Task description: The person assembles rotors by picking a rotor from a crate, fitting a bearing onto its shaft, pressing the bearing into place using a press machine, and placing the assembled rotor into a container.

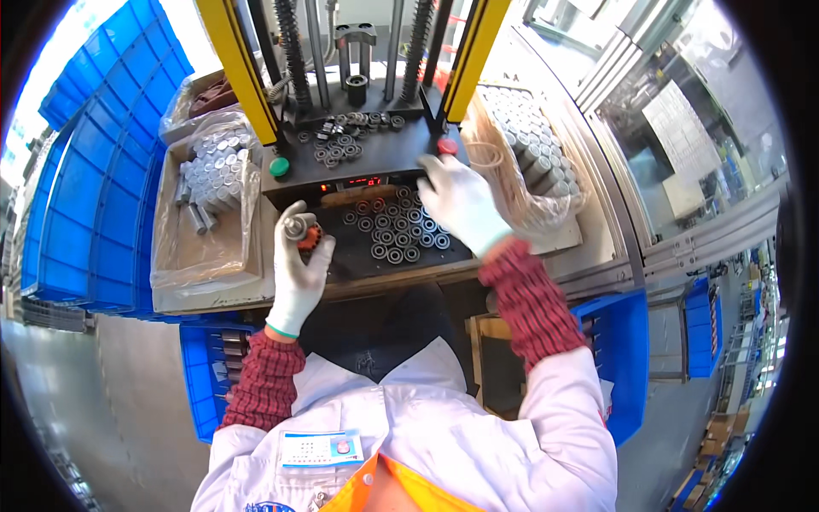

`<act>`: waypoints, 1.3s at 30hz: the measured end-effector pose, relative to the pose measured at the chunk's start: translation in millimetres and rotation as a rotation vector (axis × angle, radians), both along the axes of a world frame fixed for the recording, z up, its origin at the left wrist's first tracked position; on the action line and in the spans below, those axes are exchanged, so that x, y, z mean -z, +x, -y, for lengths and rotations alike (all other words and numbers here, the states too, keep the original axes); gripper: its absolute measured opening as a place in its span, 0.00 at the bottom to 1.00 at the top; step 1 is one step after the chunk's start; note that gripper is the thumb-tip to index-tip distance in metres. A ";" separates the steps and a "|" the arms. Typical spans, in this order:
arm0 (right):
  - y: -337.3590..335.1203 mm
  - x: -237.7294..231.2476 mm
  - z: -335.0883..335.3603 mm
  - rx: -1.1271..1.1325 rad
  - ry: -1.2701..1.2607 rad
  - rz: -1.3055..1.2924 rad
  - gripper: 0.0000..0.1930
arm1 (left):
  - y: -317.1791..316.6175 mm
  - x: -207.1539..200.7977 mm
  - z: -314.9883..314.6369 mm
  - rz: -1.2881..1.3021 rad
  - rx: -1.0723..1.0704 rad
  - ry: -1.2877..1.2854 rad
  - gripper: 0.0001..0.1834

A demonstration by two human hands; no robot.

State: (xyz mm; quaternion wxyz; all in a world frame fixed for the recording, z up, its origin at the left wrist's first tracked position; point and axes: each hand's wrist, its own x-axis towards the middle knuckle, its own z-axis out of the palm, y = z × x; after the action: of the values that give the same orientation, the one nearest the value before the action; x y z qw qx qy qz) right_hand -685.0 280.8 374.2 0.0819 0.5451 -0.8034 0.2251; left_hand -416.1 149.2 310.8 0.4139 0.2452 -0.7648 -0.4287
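Far left: stacked blue crates [94, 183]. Next, plastic-lined box [200, 263] with silver cylinders [222, 166], most packed upright, a few tilted near its left side. Below the bench, blue bin [198, 375]. Left hand [296, 271], white glove: fingers curled round a metal part with orange [312, 238], grasping it at the bench's front edge, below the green button [279, 167]. Center: black press [392, 155] between yellow posts [238, 68]; loose metal rings [337, 149] piled on its base, more rings [397, 232] spread on the bench in front. Right hand [463, 205], white glove, blurred: fingers extended just below the red button [447, 147], beside the spread rings; can't tell if touching or holding anything. Right: another lined box with upright cylinders [537, 145]. Lower right, another blue bin [630, 367].
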 end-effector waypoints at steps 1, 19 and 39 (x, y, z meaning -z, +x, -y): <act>-18.5 16.9 30.5 0.041 -0.012 -0.045 0.18 | -1.4 -3.4 -2.8 0.013 0.005 -0.034 0.35; -78.3 -9.2 202.8 -0.223 -0.096 -0.090 0.16 | 4.9 -11.1 7.4 0.019 0.036 0.187 0.38; -25.3 -82.1 154.6 -0.126 -0.730 0.281 0.17 | -22.0 -3.5 23.0 0.142 -0.047 -0.430 0.39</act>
State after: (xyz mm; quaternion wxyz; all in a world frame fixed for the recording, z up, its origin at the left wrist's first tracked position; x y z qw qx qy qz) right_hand -710.3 126.2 456.3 0.1459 0.4922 -0.6389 0.5729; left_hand -438.1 126.2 314.4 0.4115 0.1988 -0.8599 -0.2275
